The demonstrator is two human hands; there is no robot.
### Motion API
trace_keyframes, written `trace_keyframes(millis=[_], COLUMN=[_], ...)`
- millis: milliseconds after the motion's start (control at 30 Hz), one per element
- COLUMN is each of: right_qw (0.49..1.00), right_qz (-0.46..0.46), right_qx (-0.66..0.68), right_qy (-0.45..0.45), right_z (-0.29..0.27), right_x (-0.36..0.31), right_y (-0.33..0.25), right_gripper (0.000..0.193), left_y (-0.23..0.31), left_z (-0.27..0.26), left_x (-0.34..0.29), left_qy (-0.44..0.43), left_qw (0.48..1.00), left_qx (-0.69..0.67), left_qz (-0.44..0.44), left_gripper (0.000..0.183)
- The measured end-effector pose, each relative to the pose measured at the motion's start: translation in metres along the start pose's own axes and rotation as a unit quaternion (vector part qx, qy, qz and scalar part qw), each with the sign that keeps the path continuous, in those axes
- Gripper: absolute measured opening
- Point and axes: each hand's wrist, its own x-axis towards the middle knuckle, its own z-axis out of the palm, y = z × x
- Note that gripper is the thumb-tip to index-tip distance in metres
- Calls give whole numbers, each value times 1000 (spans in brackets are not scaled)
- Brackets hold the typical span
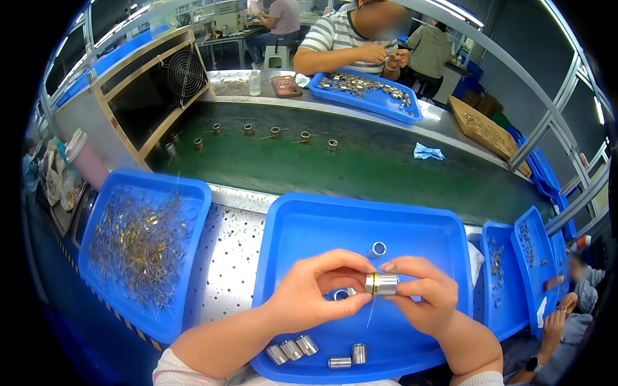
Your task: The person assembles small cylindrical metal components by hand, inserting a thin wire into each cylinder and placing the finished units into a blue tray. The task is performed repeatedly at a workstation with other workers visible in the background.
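Note:
Over the middle blue tray (360,204), my left hand (322,286) and my right hand (428,296) hold a short silver metal cylinder (386,284) between them, lying sideways. A yellow band circles it near its left end, and a thin wire lead hangs below. The fingers of both hands are closed on it, left hand at the banded end, right hand at the plain end. A hollow metal sleeve (377,249) stands just beyond the fingers. Another sleeve (341,294) shows partly behind my left hand. Several more metal sleeves (291,350) lie near the tray's front edge.
A blue tray (201,212) of wired parts (145,238) stands left. Beyond runs a green conveyor belt (257,164) carrying several small ringed parts (275,132) and a blue cloth (428,152). Across it, a person (347,48) works at another tray (405,114). More blue trays (505,315) stand right.

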Motion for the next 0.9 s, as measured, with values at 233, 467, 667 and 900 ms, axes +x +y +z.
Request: trace_keyframes(millis=[233,467,667,900], right_qw=[997,992,991,991], right_qz=[-57,-92,-97,-98], right_qx=[-59,-85,-93,-91], right_qy=[10,-8,-19,-27], right_z=[3,1,0,-1], right_x=[0,1,1,1], right_y=[-2,-2,-2,-2], right_gripper=[23,20,18,19], left_y=[-1,-3,-2,-2], left_z=[-2,-3,-3,-3], left_x=[1,1,2,1], left_qy=[5,11,13,13], left_qw=[995,995,994,996], left_qx=[-73,-80,-80,-62], left_qz=[-66,-66,-72,-56], left_gripper=[31,29,28,27])
